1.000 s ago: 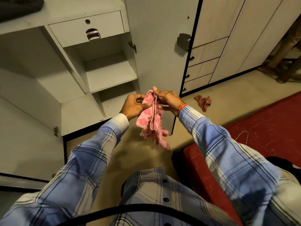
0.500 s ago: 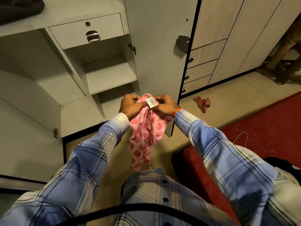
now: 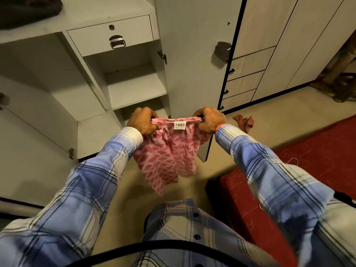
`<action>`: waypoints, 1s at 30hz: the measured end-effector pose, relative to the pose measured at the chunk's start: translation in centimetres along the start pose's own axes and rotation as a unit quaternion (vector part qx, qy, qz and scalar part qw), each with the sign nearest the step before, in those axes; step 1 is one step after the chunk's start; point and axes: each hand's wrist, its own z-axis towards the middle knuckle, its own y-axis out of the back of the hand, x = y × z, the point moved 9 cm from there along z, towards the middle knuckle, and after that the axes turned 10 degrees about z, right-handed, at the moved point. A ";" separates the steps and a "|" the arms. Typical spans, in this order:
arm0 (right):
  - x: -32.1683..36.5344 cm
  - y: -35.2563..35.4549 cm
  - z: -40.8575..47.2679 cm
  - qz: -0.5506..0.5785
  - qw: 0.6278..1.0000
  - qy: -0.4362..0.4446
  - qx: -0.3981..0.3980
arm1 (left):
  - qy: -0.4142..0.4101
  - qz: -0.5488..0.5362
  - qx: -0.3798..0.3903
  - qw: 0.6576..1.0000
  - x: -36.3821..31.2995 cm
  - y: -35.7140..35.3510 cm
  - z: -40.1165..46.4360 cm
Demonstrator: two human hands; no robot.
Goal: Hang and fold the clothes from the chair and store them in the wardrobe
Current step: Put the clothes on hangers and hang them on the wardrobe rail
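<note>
Both hands are up at chest height and both are clenched on cloth: the left hand (image 3: 141, 121) grips one end of the waistband, the right hand (image 3: 210, 119) grips the other, fingers curled over the hem. Between them the pink shorts (image 3: 167, 155) hang in the air, waistband stretched level from left to right, a white barcode tag (image 3: 180, 125) showing near the middle, nearer the right hand. So the long axis of the held edge runs straight across the body, and the legs of the shorts drop down and back toward the person's shirt. Neither hand is clearly nearer; they sit about level, one at each end.

Just beside the right arm lies the red mattress (image 3: 317, 151), with a thin wire hanger (image 3: 292, 160) on it. That looks like the closest flat spot for folding, off to the right.

Straight ahead, beyond the shorts, the wardrobe (image 3: 86, 122) stands open, its shelves (image 3: 134, 91) bare where visible, a drawer (image 3: 115, 33) above them. A small reddish rag (image 3: 244, 122) lies on the floor past the right hand. The fold itself is not yet made.
</note>
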 end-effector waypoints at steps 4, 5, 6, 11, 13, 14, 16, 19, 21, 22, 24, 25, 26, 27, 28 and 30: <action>-0.1 2.0 0.1 0.013 0.998 0.008 -0.055 | -0.013 0.047 -0.009 0.999 0.5 1.0 0.2; -0.4 2.4 0.2 0.031 0.998 0.002 -0.063 | -0.013 0.055 -0.008 0.998 0.8 1.1 0.2; -1.0 2.8 0.3 0.055 0.996 -0.008 -0.069 | -0.011 0.058 -0.005 0.998 1.3 1.2 0.3; -3.9 3.7 0.3 0.160 0.981 -0.053 -0.093 | 0.022 -0.016 -0.019 0.999 3.3 1.8 0.4; -4.8 3.7 0.2 0.217 0.968 -0.070 -0.102 | 0.057 -0.109 -0.040 0.992 4.0 2.0 0.3; -5.3 3.7 0.1 0.252 0.959 -0.081 -0.105 | 0.075 -0.158 -0.050 0.983 4.4 2.0 0.2; -6.0 3.6 -0.1 0.330 0.933 -0.092 -0.111 | 0.101 -0.260 -0.069 0.958 5.0 1.8 0.1; -6.2 3.6 -0.4 0.433 0.888 -0.089 -0.127 | 0.114 -0.409 -0.103 0.900 5.3 1.3 -0.3; -6.0 3.7 -0.6 0.487 0.858 -0.088 -0.136 | 0.122 -0.472 -0.099 0.867 5.4 0.5 -0.3; -6.0 3.5 -0.7 0.508 0.846 -0.090 -0.136 | 0.122 -0.496 -0.089 0.855 5.3 0.1 -0.3; -6.0 3.2 -0.7 0.536 0.829 -0.091 -0.132 | 0.118 -0.521 -0.075 0.842 4.9 -0.3 -0.3; -6.0 3.1 -0.7 0.551 0.821 -0.087 -0.125 | 0.116 -0.526 -0.075 0.840 4.8 -0.3 -0.4; -5.8 2.9 -0.8 0.567 0.811 -0.086 -0.117 | 0.113 -0.527 -0.078 0.839 4.8 -0.2 -0.5; -5.6 2.7 -0.9 0.583 0.802 -0.082 -0.104 | 0.108 -0.527 -0.083 0.839 4.7 -0.1 -0.6; -5.5 2.5 -1.0 0.594 0.796 -0.077 -0.091 | 0.105 -0.522 -0.089 0.842 4.7 0.1 -0.7; -5.1 2.4 -1.1 0.596 0.797 -0.069 -0.072 | 0.104 -0.516 -0.103 0.844 4.7 0.3 -0.9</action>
